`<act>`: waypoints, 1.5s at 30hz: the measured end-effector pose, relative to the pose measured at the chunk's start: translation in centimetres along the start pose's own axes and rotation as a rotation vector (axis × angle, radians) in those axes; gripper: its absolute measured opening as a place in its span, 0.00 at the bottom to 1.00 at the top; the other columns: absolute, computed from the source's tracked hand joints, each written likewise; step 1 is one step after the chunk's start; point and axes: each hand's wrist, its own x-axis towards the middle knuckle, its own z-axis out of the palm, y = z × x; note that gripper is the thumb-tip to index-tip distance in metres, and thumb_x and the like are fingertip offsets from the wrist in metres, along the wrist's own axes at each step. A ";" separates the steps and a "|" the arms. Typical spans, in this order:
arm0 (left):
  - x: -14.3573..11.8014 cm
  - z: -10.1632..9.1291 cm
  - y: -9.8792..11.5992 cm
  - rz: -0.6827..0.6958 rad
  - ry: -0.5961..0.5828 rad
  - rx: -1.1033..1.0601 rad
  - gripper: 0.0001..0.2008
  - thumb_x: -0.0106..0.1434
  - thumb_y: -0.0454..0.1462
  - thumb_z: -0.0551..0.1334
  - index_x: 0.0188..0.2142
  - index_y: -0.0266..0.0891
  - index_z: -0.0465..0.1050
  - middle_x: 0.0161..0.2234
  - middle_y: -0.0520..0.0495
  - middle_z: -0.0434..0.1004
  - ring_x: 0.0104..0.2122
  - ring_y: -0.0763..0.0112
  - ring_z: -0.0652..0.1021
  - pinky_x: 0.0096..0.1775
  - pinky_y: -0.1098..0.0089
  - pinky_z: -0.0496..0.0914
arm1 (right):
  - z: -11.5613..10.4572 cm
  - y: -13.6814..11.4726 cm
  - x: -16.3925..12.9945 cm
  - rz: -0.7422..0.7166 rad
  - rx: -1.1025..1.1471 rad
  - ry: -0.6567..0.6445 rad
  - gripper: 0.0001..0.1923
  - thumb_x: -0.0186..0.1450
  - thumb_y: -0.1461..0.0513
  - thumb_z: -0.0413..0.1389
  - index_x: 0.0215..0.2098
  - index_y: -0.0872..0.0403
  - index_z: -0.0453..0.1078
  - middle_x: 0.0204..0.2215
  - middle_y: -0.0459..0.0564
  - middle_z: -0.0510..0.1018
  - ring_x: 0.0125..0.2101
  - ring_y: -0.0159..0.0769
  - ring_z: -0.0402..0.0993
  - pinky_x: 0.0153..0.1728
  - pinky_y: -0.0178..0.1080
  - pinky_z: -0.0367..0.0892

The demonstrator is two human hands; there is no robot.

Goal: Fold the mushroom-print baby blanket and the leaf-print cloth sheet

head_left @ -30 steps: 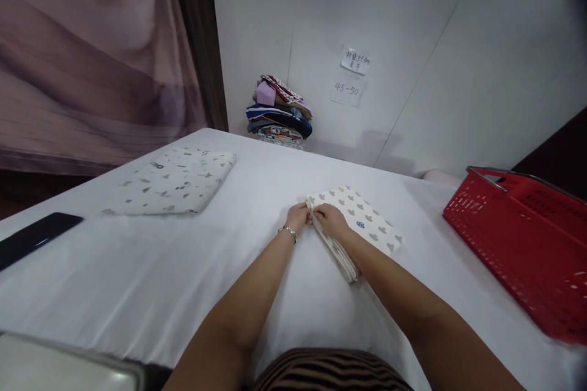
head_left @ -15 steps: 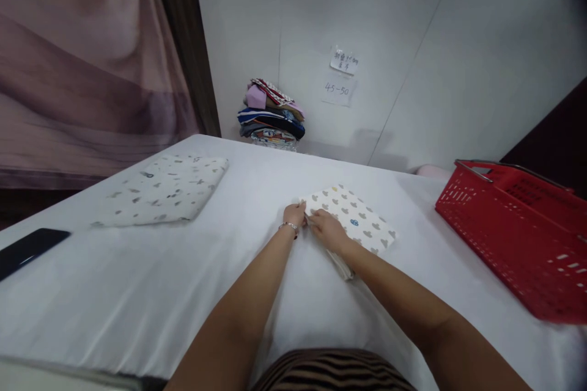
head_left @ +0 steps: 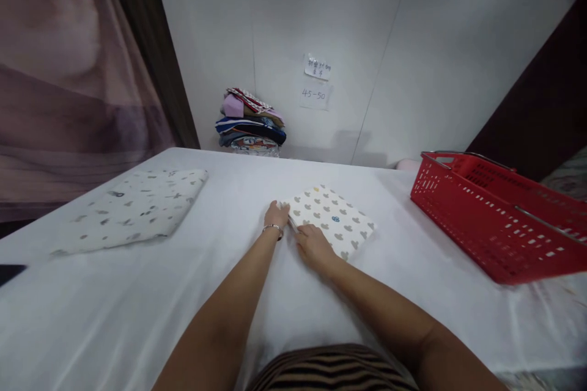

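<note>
At the far left of the white table, a dark phone lay at the edge, and just right of it a folded speckled cloth rested flat, untouched. Behind it, against the wall, a stack of folded clothes sat below two paper notes.

Moving right to the middle of the table, your left hand was curled at the near-left corner of the folded heart-print cloth, its fingertips pinching the edge there. Your right hand lay flat and spread on the near edge of that cloth, pressing it down. The two hands were close together, almost touching. The cloth itself lay flat as a small square, well apart from the speckled one.

By my reading, you were at the last stage of the fold: squaring the corner and smoothing the layers. What that seemed to call for was keeping the layers lined up under the flat palm, so that the corner would not slip open when the pinch let go.

Farther right, a red basket stood tilted at the table's edge, near the cloth but not touching it.
</note>
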 end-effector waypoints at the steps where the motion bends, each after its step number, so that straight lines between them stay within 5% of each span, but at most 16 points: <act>1: -0.4 -0.2 0.3 0.042 0.027 0.044 0.30 0.57 0.44 0.58 0.56 0.32 0.59 0.48 0.34 0.71 0.49 0.53 0.72 0.46 0.60 0.66 | 0.0 0.0 0.0 -0.002 0.000 0.003 0.08 0.61 0.68 0.49 0.36 0.56 0.69 0.42 0.54 0.71 0.43 0.41 0.62 0.43 0.40 0.58; 6: -3.0 0.0 2.0 0.554 0.154 0.372 0.23 0.62 0.40 0.52 0.56 0.37 0.60 0.57 0.38 0.61 0.58 0.58 0.61 0.56 0.60 0.57 | 0.4 0.2 0.3 -0.026 -0.019 -0.006 0.11 0.63 0.67 0.46 0.35 0.57 0.71 0.37 0.55 0.72 0.40 0.41 0.63 0.40 0.41 0.58; 11: -3.4 1.1 3.2 0.849 0.054 0.541 0.20 0.62 0.38 0.51 0.54 0.41 0.64 0.62 0.45 0.53 0.63 0.59 0.49 0.61 0.54 0.40 | 0.7 0.1 0.1 -0.029 -0.064 -0.029 0.09 0.61 0.66 0.49 0.35 0.59 0.71 0.36 0.56 0.72 0.41 0.43 0.62 0.40 0.43 0.60; 17: -1.7 2.3 1.4 0.558 -0.156 0.623 0.28 0.63 0.47 0.48 0.59 0.35 0.58 0.63 0.39 0.47 0.62 0.56 0.49 0.60 0.55 0.45 | 0.3 -0.9 -1.5 -0.042 -0.024 -0.035 0.08 0.61 0.64 0.52 0.35 0.57 0.72 0.45 0.58 0.69 0.48 0.47 0.58 0.46 0.49 0.59; 21: -1.7 2.8 0.4 0.601 -0.112 0.637 0.29 0.63 0.48 0.47 0.60 0.35 0.56 0.64 0.40 0.46 0.63 0.57 0.48 0.60 0.56 0.44 | -1.9 -0.6 -2.2 -0.105 0.259 -0.142 0.12 0.60 0.59 0.55 0.42 0.52 0.72 0.43 0.51 0.74 0.53 0.46 0.58 0.52 0.48 0.56; 25: -2.1 2.9 0.4 0.632 -0.075 0.657 0.29 0.63 0.48 0.47 0.59 0.35 0.56 0.63 0.40 0.47 0.63 0.56 0.48 0.60 0.56 0.44 | -4.6 2.8 -2.2 0.062 0.421 -0.056 0.16 0.66 0.58 0.46 0.50 0.48 0.67 0.46 0.47 0.74 0.48 0.36 0.67 0.50 0.41 0.59; 27: -2.2 2.8 0.4 0.636 -0.068 0.647 0.29 0.63 0.48 0.47 0.59 0.34 0.57 0.63 0.40 0.47 0.63 0.55 0.48 0.60 0.56 0.44 | -4.9 5.5 -2.3 0.208 0.270 0.019 0.20 0.66 0.56 0.46 0.54 0.49 0.64 0.54 0.52 0.67 0.55 0.41 0.59 0.54 0.47 0.52; 30: -2.3 2.8 0.3 0.633 -0.066 0.614 0.29 0.63 0.48 0.47 0.59 0.36 0.57 0.64 0.41 0.47 0.63 0.56 0.48 0.61 0.56 0.44 | -3.6 9.0 -3.2 0.419 0.046 -0.080 0.26 0.65 0.52 0.47 0.59 0.52 0.58 0.62 0.55 0.54 0.62 0.46 0.43 0.58 0.53 0.41; 34: -2.2 2.8 0.0 0.649 -0.051 0.599 0.28 0.63 0.48 0.48 0.59 0.38 0.58 0.63 0.42 0.48 0.63 0.56 0.48 0.60 0.55 0.44 | -1.5 10.8 -4.2 0.460 -0.005 -0.136 0.28 0.67 0.49 0.42 0.62 0.52 0.52 0.64 0.53 0.48 0.63 0.43 0.37 0.59 0.52 0.36; 40: -2.3 2.7 0.5 0.608 -0.089 0.567 0.29 0.62 0.48 0.48 0.59 0.37 0.56 0.64 0.42 0.46 0.63 0.57 0.47 0.61 0.54 0.41 | -3.2 13.0 -3.6 0.475 0.054 -0.049 0.23 0.66 0.52 0.46 0.57 0.51 0.61 0.60 0.53 0.57 0.61 0.43 0.47 0.58 0.49 0.46; 45: -3.6 1.8 0.4 0.364 0.070 0.307 0.30 0.61 0.47 0.52 0.59 0.36 0.54 0.64 0.40 0.44 0.63 0.58 0.49 0.60 0.57 0.49 | -4.4 17.4 -3.5 0.764 0.052 -0.063 0.27 0.64 0.52 0.49 0.58 0.57 0.60 0.56 0.57 0.65 0.54 0.43 0.62 0.52 0.40 0.58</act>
